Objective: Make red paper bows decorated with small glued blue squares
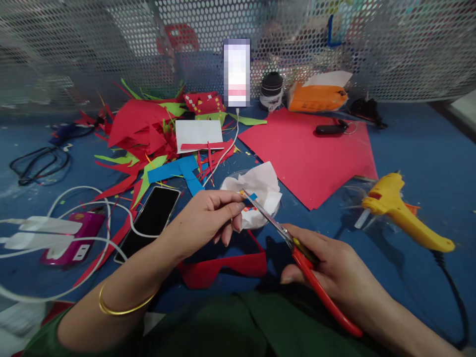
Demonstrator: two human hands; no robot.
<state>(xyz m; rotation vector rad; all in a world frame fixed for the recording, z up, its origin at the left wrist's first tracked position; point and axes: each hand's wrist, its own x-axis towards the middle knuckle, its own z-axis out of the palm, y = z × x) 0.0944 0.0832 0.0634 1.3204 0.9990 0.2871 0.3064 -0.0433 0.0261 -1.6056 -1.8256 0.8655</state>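
My right hand grips scissors with red and yellow handles, their blades slanting up-left to the fingertips of my left hand. Thumb and fingers of that left hand are pinched together; whatever tiny piece they hold is too small to make out. A small blue paper square shows right by the blade tips. Beneath them, crumpled white tissue lies in a clear round dish, with tiny orange and blue bits on it. A folded red paper strip lies nearer to me, below both hands.
Red, green and blue paper scraps pile up at left. Red sheets lie behind the dish. A yellow glue gun rests at right. Phone, cables and purple power bank sit left. A metal mesh stands behind.
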